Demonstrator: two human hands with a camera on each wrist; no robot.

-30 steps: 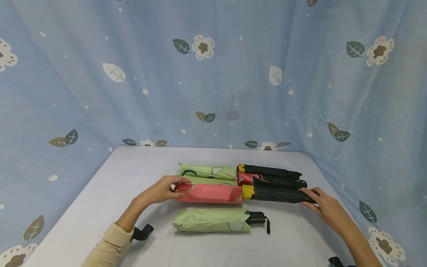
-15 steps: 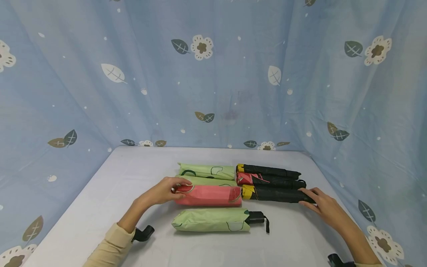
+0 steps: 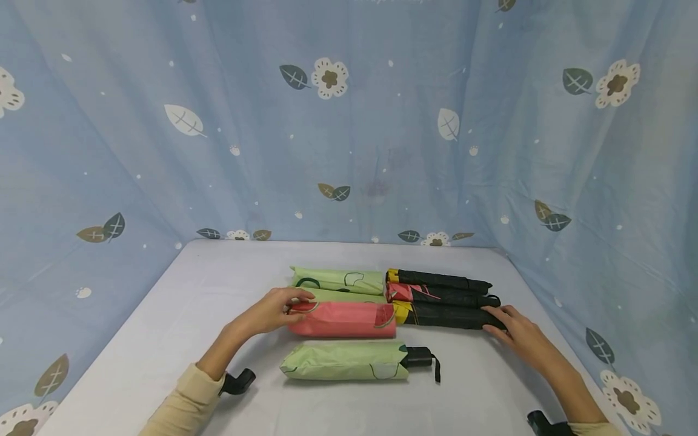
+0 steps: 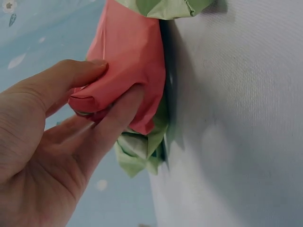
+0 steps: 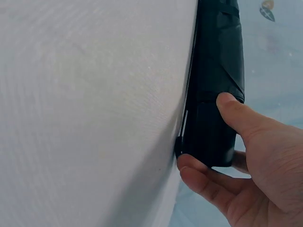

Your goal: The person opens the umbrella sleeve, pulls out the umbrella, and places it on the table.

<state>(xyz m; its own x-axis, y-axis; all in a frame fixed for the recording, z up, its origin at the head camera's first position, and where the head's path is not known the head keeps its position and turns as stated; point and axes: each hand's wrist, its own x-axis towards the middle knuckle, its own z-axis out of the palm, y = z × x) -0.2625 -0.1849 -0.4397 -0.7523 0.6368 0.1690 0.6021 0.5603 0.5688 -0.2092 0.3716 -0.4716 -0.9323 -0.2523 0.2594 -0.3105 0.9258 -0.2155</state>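
Note:
My left hand [image 3: 277, 310] pinches the left end of a pink folded umbrella [image 3: 349, 319] with watermelon-slice prints. In the left wrist view, the thumb lies on top of this pink umbrella [image 4: 130, 56] and the other fingers curl around its end. My right hand [image 3: 523, 339] grips the right end of a black folded umbrella [image 3: 447, 315] with a yellow tip. The right wrist view has the thumb on one side of that black umbrella [image 5: 215, 71], with fingers curled under its end. The yellow tip meets the pink umbrella's right end.
Two light green umbrellas [image 3: 332, 278] lie behind the pink one. Behind the held black umbrella are a black one with a pink tip [image 3: 449, 295] and another with a yellow tip [image 3: 436, 278]. Nearer me, a green umbrella [image 3: 346, 361] with a black handle rests on the white table [image 3: 338, 406].
The pink umbrella has shifted slightly toward me. My right hand and the black umbrella have slid a little left, against the pink umbrella's end.

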